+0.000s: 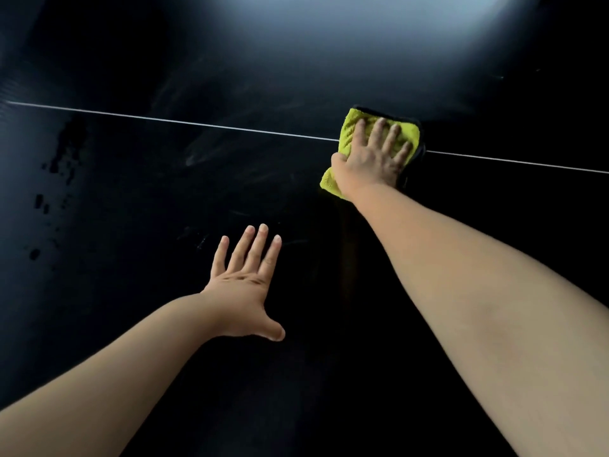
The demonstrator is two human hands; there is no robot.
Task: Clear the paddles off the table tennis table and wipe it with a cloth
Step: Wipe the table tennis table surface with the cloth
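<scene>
The dark table tennis table [131,199] fills the view, crossed by a thin white line [164,120]. A folded yellow-green cloth [349,127] with a dark edge lies on that line, right of centre. My right hand [375,156] presses flat on the cloth with straight, spread fingers. Lower down, my left hand [244,285] rests palm down on the bare table surface with its fingers spread, nothing under it. No paddle is in view.
Faint wipe smears [201,153] show on the surface left of the cloth. A bright light glare [362,34] reflects off the far part of the table. Dark blotches [59,159] mark the left side.
</scene>
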